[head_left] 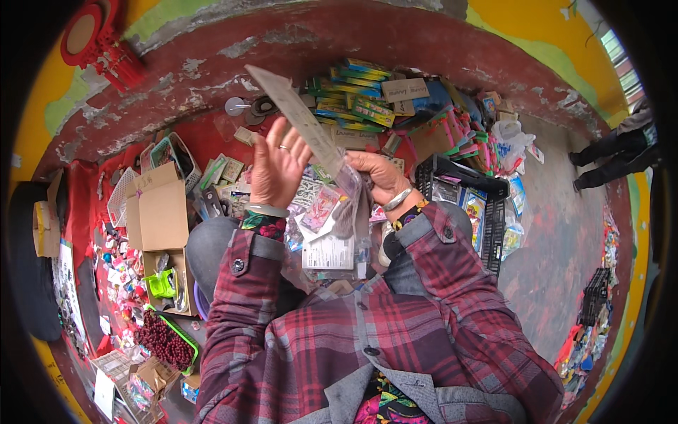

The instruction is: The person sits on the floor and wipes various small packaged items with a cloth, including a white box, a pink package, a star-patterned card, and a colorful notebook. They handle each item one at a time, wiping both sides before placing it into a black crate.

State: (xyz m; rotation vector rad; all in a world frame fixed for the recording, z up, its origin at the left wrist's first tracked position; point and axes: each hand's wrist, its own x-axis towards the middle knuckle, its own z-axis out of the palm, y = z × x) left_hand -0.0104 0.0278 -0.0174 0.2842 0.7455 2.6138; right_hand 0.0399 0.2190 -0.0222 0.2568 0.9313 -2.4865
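Note:
My right hand [381, 175] grips the edge of a long, flat, pale packet [302, 116]. It looks like clear plastic round a card, with a greyish limp part hanging below my fingers; what is inside cannot be made out. The packet tilts up toward the far left. Beside it, my left hand [277, 166] is raised with its palm showing and fingers apart, holding nothing. Beneath both hands, between my knees, lie a pink printed packet [322, 206] and a white printed card [328, 253] in clear wrapping.
At right stands a black plastic crate [494, 187] with packets. Boxed goods [360, 92] are stacked against the far wall. On the left are an open cardboard box [161, 212] and a green tray [173, 343] of dark red beads. Someone's legs [611, 152] show far right.

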